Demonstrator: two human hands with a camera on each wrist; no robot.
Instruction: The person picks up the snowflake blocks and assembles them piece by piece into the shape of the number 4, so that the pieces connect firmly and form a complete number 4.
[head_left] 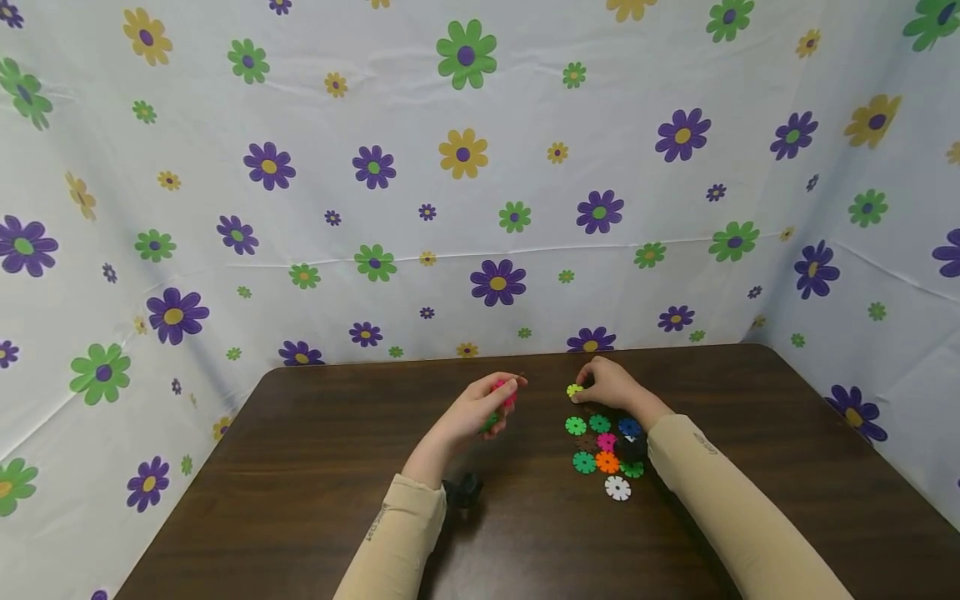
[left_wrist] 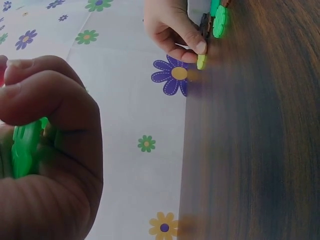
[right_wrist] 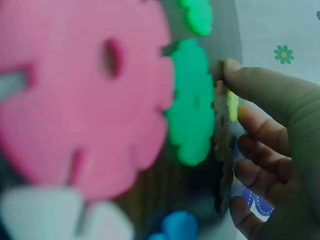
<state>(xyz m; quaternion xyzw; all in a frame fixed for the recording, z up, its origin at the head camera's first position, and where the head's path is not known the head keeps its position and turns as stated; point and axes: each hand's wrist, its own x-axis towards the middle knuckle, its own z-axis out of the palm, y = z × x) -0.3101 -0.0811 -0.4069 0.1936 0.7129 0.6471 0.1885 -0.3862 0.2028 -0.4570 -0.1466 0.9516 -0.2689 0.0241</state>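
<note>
My left hand (head_left: 471,410) is raised over the table with its fingers curled round notched plastic discs. A pink disc (head_left: 510,390) and a green disc (left_wrist: 24,150) show in its grip; a small brown edge by the fingertips is too small to make out. At the back of the loose discs, my right hand (head_left: 613,387) pinches a yellow disc (head_left: 573,390) between thumb and forefinger. In the right wrist view the yellow disc lies beside a brown disc (right_wrist: 221,122). Whether it still touches the table I cannot tell.
In front of the right hand lie several flat discs, among them an orange disc (head_left: 607,462), a white disc (head_left: 618,488), a blue disc (head_left: 628,427) and a black disc (head_left: 632,451). The brown table (head_left: 337,467) ends at a flowered curtain (head_left: 405,300).
</note>
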